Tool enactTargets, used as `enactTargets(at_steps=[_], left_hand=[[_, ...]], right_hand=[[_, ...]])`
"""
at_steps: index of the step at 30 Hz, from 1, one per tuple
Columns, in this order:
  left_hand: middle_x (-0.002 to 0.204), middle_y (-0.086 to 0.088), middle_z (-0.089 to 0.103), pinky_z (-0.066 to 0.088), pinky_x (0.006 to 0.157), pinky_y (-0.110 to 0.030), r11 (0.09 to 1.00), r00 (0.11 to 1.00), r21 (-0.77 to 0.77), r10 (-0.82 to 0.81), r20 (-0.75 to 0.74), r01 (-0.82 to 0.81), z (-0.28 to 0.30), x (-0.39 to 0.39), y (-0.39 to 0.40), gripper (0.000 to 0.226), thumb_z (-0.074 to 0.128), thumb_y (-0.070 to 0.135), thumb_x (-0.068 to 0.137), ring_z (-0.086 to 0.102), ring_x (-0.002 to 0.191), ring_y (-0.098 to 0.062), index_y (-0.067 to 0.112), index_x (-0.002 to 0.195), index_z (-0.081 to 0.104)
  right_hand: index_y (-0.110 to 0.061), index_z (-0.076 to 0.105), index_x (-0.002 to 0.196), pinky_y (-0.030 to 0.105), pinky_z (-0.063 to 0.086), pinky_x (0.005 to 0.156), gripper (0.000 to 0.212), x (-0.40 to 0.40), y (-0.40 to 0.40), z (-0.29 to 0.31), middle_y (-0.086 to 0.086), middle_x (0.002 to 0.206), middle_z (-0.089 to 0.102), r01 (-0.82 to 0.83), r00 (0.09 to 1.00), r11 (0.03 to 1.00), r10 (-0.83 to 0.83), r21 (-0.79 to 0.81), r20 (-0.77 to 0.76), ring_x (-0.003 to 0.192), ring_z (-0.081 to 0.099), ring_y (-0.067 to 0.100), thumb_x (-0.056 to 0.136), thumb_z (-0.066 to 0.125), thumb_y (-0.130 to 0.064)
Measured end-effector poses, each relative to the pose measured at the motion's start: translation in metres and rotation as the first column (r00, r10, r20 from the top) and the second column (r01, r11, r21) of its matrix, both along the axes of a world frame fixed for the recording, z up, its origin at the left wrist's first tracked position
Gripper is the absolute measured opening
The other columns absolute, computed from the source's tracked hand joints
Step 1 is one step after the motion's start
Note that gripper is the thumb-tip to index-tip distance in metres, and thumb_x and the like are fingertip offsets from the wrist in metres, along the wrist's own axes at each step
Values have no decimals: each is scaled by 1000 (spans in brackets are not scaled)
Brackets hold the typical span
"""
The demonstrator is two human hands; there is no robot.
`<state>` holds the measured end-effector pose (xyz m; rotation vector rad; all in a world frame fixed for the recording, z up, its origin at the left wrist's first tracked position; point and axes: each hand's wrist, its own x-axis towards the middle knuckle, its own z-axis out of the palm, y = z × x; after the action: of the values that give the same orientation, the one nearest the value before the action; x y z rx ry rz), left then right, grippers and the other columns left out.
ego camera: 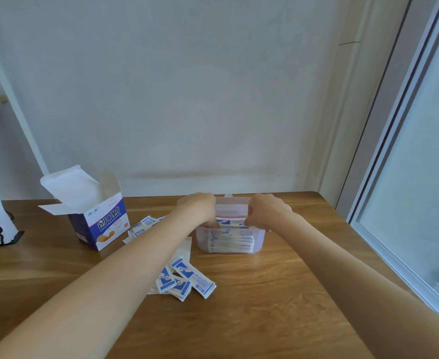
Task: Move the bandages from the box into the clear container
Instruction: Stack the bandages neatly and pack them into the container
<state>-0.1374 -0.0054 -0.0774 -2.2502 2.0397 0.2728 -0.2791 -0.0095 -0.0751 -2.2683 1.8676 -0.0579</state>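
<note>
I work at the table (265, 294), and I place everything else from the container (230, 239), which sits toward the table's far edge, its lid tipped up behind it. The box (100, 224) stands well to the left of the container, flaps open; I cannot see down into it, so I cannot tell if anything is left inside.

Both my arms reach to the container's mouth. My left hand (197, 208) is at its left end, fingers bent down inside the rim. My right hand (266, 211) is at its right end, fingers curled in. Between them they seem to pinch a batch of bandages (232, 223) by its two ends, lying across the top of the stack already packed inside, though my knuckles hide the fingertips and I cannot be sure of the grip.

I judge I am in the middle of seating this batch, so the task is partly done. More remains outside: a loose pile (184, 279) lies on the table in front of the container and to its left, and a few strips (145, 225) lie just left of it, between container and box.

Next I should press the batch flat and level, let go, then gather the loose pile.
</note>
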Motion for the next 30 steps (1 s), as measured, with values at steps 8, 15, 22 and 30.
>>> enactTargets(at_steps=[8,15,22,30], left_hand=[[81,-2,59,46,66,-25,998,998,67,1,-67,3,4,3,-6,29,66,37,82,56,71,-16,10,92,61],[60,-1,45,30,48,-23,998,991,-21,58,-124,-62,-4,0,-7,29,48,24,92,40,50,-13,13,66,47],[66,-1,53,38,58,-25,989,995,-145,20,-96,-34,7,2,6,25,47,22,90,52,65,-20,13,67,52],[74,3,71,41,53,-23,965,973,-260,-79,-217,21,12,47,63,23,50,29,91,61,62,-9,16,80,64]], right_hand=[[-13,54,88,18,42,53,8,0,1,-5,-3,67,54,0,1000,998,-1,67,10,41,54,9,90,47,-14],[-8,45,84,19,34,39,16,0,4,-5,3,73,48,-24,996,991,12,134,92,43,59,15,94,32,-8],[-8,49,85,23,37,46,21,-2,14,6,6,76,60,-22,997,1000,21,6,75,55,66,23,90,29,-4],[-5,64,78,31,48,57,22,31,70,13,8,78,68,-350,903,923,378,-162,204,47,49,16,89,47,-14]])
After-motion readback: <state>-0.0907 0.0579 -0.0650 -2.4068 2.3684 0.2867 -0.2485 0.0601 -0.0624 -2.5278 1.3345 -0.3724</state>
